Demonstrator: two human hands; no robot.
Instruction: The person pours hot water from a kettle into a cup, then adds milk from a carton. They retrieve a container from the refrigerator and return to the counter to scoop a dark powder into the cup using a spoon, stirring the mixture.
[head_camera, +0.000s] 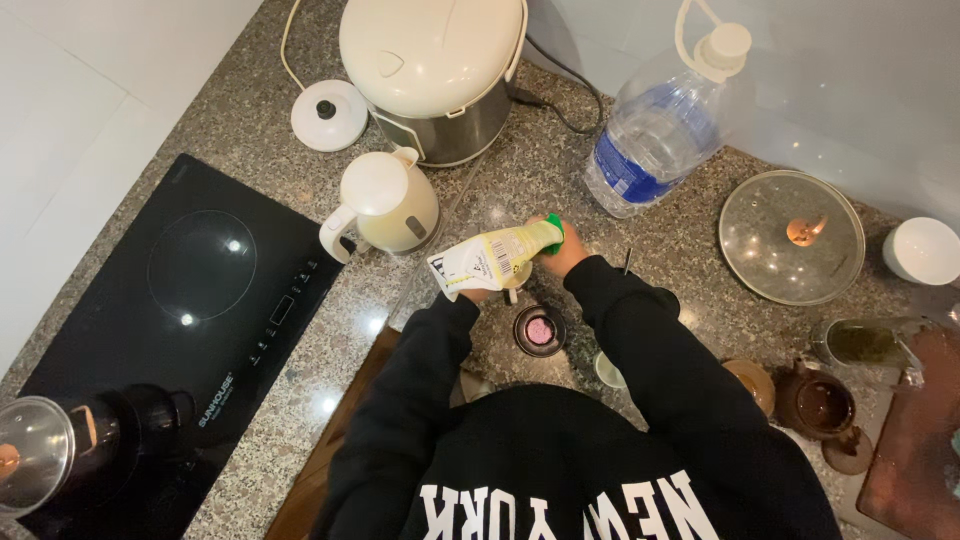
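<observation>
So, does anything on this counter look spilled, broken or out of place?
Nothing looks spilled or broken. Two lids lie loose on the counter: a white lid beside the rice cooker and a glass lid at right. The pouch is sideways because the left hand and right hand hold it.

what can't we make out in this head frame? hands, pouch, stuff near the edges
Head view:
- Left hand: mostly hidden under the pouch and black sleeve.
- Right hand: fingers wrap the pouch's green cap; grip detail too small.
- Cup under the pouch: mostly covered, contents unseen.
- Glass-lidded pot: cut off by the left edge.
- Cutting board: cut off by the right edge.
</observation>
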